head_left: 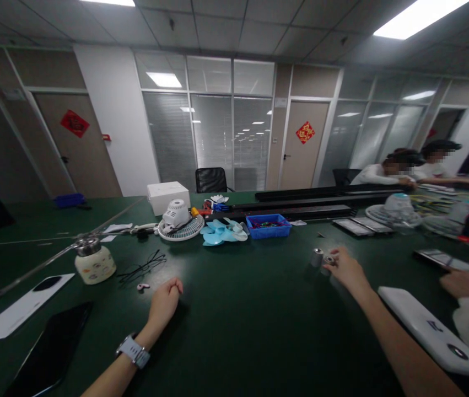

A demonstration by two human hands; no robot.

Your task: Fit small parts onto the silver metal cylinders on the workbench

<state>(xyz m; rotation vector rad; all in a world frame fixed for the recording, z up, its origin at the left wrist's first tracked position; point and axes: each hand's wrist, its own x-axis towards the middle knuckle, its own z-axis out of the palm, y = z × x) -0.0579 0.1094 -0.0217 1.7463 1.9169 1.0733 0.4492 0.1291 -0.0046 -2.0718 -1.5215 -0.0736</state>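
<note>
My right hand (347,270) pinches a small silver metal cylinder (325,268) between thumb and fingers, at or just above the green table (259,325). Close on its left stands a similar metal cylinder (316,258), upright; whether the two touch I cannot tell. My left hand (166,301), with a watch (134,350) on the wrist, rests on the table with its fingers curled in and nothing visible in them. Near it lie a pink-and-white earbud (143,287) and a pair of thin black-framed glasses (143,269).
A cream jar (95,264), a black tablet-like slab (50,347) and a white panel (19,314) lie left. Further back are light-blue fan blades (217,232), a blue bin (269,227) and a fan part (176,218). Right, a co-worker's hand (468,284) is beside a white case (428,325).
</note>
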